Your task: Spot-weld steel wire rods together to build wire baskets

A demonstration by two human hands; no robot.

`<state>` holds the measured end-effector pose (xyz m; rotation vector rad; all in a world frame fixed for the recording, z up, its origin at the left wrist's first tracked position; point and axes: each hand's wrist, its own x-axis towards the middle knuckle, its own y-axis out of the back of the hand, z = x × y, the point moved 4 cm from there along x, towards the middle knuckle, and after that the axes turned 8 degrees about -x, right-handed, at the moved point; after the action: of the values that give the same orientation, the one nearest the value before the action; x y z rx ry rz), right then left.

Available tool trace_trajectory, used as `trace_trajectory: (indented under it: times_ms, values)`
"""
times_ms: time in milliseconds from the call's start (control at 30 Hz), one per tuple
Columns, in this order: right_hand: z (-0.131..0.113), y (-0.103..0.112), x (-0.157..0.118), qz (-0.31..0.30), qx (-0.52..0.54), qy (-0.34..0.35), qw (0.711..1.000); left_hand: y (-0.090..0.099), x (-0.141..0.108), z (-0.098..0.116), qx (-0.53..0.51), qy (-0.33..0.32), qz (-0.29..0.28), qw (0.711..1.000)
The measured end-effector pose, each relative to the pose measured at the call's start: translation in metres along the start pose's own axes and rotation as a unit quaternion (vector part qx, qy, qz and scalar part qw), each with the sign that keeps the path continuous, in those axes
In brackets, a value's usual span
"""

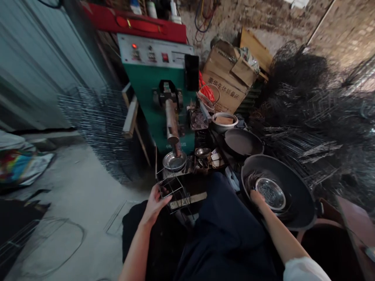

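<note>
My left hand [156, 203] is closed on a small wire frame [173, 191], made of thin crossed metal rods. The frame is held just in front of a shiny metal dish [175, 161] under the green machine's [140, 86] thick rod. On the other side, my right hand [258, 198] reaches into a large dark pan [301, 195]. It is beside a round metal bowl [270, 194] with small shiny pieces in it, and near a bundle of thin wires [252, 177]. The fingers of my right hand are largely hidden.
A second dark pan [243, 142] and a white basin [224, 121] stand behind the large pan. Stacked wire grids [99, 125] lean left of the machine. Tangled wire [322, 89] is heaped at the right, near a cardboard box [227, 74].
</note>
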<state>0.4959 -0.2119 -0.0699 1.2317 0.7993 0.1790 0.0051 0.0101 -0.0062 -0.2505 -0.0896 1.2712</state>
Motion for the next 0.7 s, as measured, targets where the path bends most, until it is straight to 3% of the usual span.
trace_trajectory:
  times_ms: [100,200,333,433,533,600,700]
  values:
    - [0.007,0.0,-0.01,-0.001,0.001,0.015,1.0,0.006,-0.003,0.001,-0.009,-0.004,0.0,1.0]
    - [0.013,0.006,-0.024,0.036,0.021,0.04,0.998,0.012,-0.006,0.004,-0.013,-0.009,0.013,1.0]
    - [0.023,0.028,-0.047,0.092,0.045,0.034,0.994,0.013,-0.009,0.006,-0.006,-0.003,0.003,1.0]
    - [0.037,0.066,-0.071,0.157,0.056,-0.011,0.986,0.012,-0.01,0.005,-0.005,0.003,0.008,1.0]
    - [0.059,0.12,-0.107,0.251,0.093,-0.058,0.962,0.011,-0.015,0.002,0.016,0.0,0.024,1.0]
    - [0.068,0.156,-0.137,0.311,0.177,-0.005,0.934,0.012,-0.02,0.001,0.052,-0.013,0.041,0.998]
    - [0.063,0.199,-0.177,0.343,0.37,0.125,0.854,0.012,-0.026,0.005,0.111,-0.042,0.055,0.991]
